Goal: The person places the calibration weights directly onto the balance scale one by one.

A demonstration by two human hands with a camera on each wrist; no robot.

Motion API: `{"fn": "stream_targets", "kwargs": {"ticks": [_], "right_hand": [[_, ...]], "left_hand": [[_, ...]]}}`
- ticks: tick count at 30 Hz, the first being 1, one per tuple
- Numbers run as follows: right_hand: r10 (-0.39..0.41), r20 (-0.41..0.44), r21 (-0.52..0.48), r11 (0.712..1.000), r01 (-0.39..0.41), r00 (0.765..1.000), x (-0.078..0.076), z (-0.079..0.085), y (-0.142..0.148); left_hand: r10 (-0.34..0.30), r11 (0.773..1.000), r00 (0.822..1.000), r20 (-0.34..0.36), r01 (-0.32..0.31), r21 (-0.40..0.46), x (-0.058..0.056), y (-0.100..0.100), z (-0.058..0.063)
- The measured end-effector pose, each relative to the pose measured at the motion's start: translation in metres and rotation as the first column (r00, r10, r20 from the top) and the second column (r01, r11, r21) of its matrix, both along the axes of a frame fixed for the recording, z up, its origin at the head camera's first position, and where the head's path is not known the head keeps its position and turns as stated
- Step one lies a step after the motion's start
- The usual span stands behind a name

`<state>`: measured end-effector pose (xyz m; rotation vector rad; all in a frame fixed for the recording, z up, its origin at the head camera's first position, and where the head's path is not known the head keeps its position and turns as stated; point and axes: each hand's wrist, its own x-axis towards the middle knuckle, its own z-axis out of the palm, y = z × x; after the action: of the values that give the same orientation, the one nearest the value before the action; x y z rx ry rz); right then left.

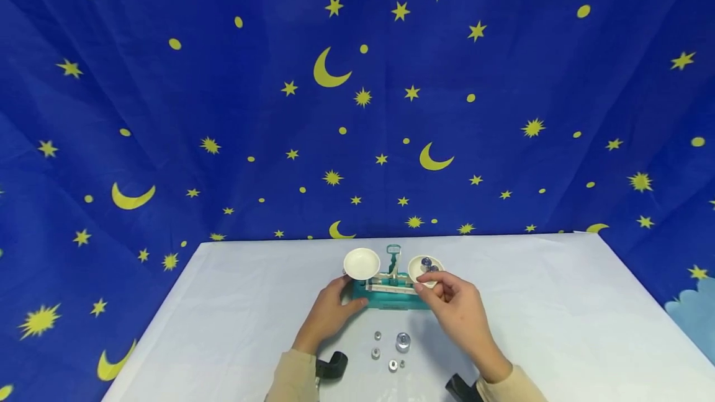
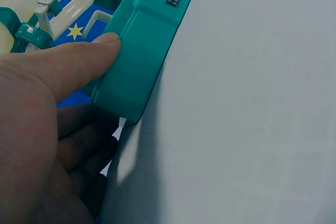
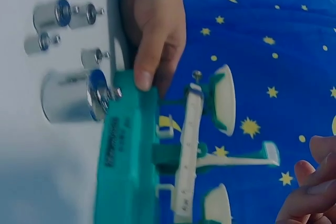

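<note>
A green and white student balance [image 1: 391, 303] stands on the white table. My left hand [image 1: 328, 316] grips the left end of its base, with the thumb [image 2: 107, 45] on top and the other fingers beyond the edge. The left pan [image 1: 362, 264] is bare. Small metal weights [image 1: 427, 262] sit in the right pan [image 1: 414, 265]. Over that pan's near rim is my right hand [image 1: 460, 312], its thumb and index finger bent toward each other. In the right wrist view its fingers [image 3: 315, 187] are loosely curled, with nothing visible between them.
Several metal weights stand in front of the balance, the largest [image 1: 403, 342] to the right of the small ones [image 1: 376, 353]. Black straps [image 1: 333, 366] show at both wrists. A blue cloth [image 1: 385, 110] with moons and stars hangs behind the white table [image 1: 234, 303].
</note>
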<state>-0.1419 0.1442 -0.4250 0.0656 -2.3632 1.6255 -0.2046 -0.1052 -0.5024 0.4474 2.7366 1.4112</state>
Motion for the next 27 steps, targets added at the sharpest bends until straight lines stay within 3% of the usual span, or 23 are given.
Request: {"fn": "stream_targets", "kwargs": {"ticks": [12, 20, 27], "right_hand": [[0.080, 0.034, -0.117, 0.990, -0.075, 0.996, 0.022, -0.013, -0.012], [0.148, 0.169, -0.144, 0.982, -0.124, 0.974, 0.032, -0.022, -0.018], [0.202, 0.236, -0.149, 0.974, -0.170, 0.951, 0.039, -0.030, -0.018]], "left_hand": [[0.000, 1.000, 1.000, -0.003, 0.000, -0.005, -0.002, 0.000, -0.001], [0.005, 1.000, 1.000, -0.013, -0.005, -0.002, -0.003, -0.001, -0.002], [0.014, 1.000, 1.000, -0.011, -0.015, -0.016, -0.003, 0.000, -0.002]]}}
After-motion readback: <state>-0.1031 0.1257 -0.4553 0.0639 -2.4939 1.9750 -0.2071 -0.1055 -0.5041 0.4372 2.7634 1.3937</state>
